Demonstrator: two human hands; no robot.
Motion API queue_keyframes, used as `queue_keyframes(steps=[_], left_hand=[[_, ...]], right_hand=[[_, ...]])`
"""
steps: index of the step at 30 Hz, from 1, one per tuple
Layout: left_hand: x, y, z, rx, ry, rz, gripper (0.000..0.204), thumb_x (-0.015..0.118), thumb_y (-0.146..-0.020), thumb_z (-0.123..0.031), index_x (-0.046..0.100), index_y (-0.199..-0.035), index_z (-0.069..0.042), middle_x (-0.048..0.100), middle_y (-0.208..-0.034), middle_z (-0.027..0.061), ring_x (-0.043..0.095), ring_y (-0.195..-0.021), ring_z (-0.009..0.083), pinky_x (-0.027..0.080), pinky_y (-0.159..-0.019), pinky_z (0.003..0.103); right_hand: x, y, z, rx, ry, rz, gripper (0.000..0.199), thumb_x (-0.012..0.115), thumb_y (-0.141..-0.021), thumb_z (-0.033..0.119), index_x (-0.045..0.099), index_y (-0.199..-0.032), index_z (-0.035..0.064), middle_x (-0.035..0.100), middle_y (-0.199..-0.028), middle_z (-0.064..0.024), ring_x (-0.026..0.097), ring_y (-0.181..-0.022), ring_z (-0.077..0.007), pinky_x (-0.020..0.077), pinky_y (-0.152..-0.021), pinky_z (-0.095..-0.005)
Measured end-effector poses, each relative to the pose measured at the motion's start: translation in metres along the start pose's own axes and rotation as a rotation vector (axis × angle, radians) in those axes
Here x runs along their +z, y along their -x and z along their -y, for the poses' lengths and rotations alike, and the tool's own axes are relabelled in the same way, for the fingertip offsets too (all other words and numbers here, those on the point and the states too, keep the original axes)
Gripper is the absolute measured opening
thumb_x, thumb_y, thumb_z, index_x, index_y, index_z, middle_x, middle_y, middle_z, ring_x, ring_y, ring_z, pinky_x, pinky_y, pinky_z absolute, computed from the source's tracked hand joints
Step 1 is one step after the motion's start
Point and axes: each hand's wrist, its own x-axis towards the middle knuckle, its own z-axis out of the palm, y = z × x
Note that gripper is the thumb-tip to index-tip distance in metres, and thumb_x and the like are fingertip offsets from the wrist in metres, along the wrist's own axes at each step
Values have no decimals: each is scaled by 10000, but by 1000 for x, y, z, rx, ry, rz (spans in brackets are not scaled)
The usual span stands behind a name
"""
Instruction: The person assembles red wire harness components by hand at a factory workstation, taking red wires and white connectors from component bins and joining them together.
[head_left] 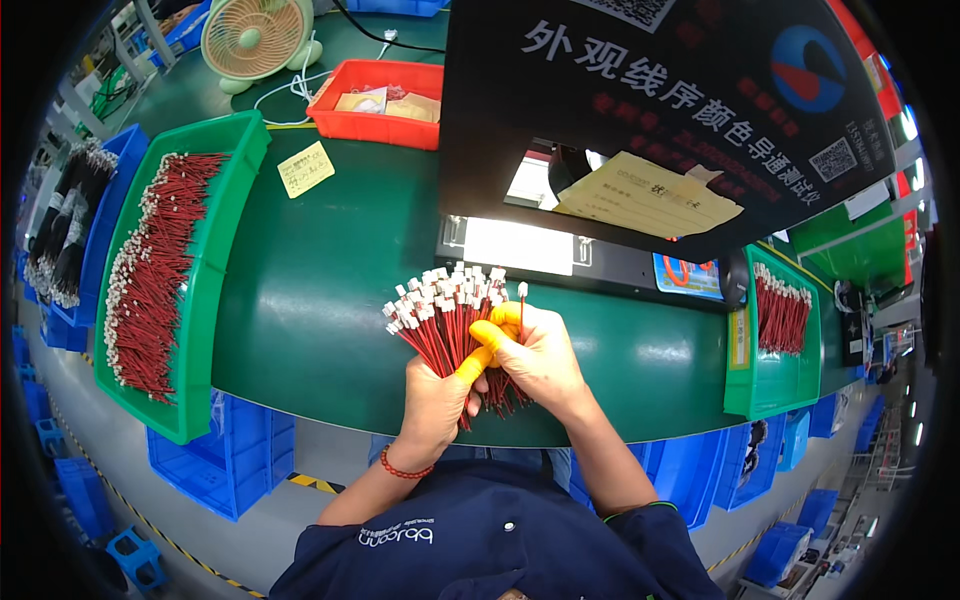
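A thick bundle of dark red wires with white connectors [446, 312] fans out above the bench in front of me. My left hand [430, 402] is closed around its lower part, with a yellow finger cot on the thumb. Against the bundle's right side, my right hand [541, 362] pinches a single wire with a white connector [522, 290], which stands up apart from the others. Yellow cots cover its thumb and forefinger. Both thumbs meet in front of the bundle, and the wire ends hang below my fingers.
A green tray [245, 170] heaped with similar wires stands left; another green tray [740, 395] with fewer stands right. Beyond my hands is a black test machine [610, 275] with an upright panel. A red bin [375, 125], a paper note [305, 168] and a fan [255, 40] lie farther back.
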Motion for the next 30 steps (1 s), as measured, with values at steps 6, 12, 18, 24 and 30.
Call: queue_keyframes(steps=[6,12,18,24,30], left_hand=[[7,1,-5,0,230,-34,116,538,-825,-95,546,-901,-8,535,-637,43,474,-442,69,366,-316,178],[2,1,0,-20,147,18,116,520,-839,-103,548,-901,-10,540,-650,47,474,-441,74,358,-323,174],[0,-3,5,83,182,-1,110,523,-837,-95,549,-900,-8,557,-681,61,491,-466,84,379,-345,183],[-1,-2,0,51,193,-52,148,523,-837,-103,523,-947,-4,578,-747,75,510,-529,87,400,-350,195],[2,0,-3,29,190,-38,143,533,-831,-96,522,-946,-12,583,-725,69,486,-497,60,366,-338,175]], right_hand=[[-1,-1,-7,-54,-83,-32,187,511,-858,157,541,-779,-9,568,-661,-44,495,-541,-65,406,-494,-202],[0,0,-12,-103,-15,-129,161,536,-842,135,546,-785,-15,562,-630,-38,499,-522,-63,417,-485,-200],[7,6,-6,-107,62,-145,125,511,-844,88,538,-794,-23,552,-616,-30,501,-520,-57,435,-492,-205],[-17,-8,-3,52,-76,-337,239,494,-833,205,559,-723,3,436,-483,-1,364,-328,-58,301,-315,-199],[-24,-17,-13,30,-242,-344,256,508,-835,215,549,-716,-8,433,-477,-4,360,-318,-66,287,-289,-196]])
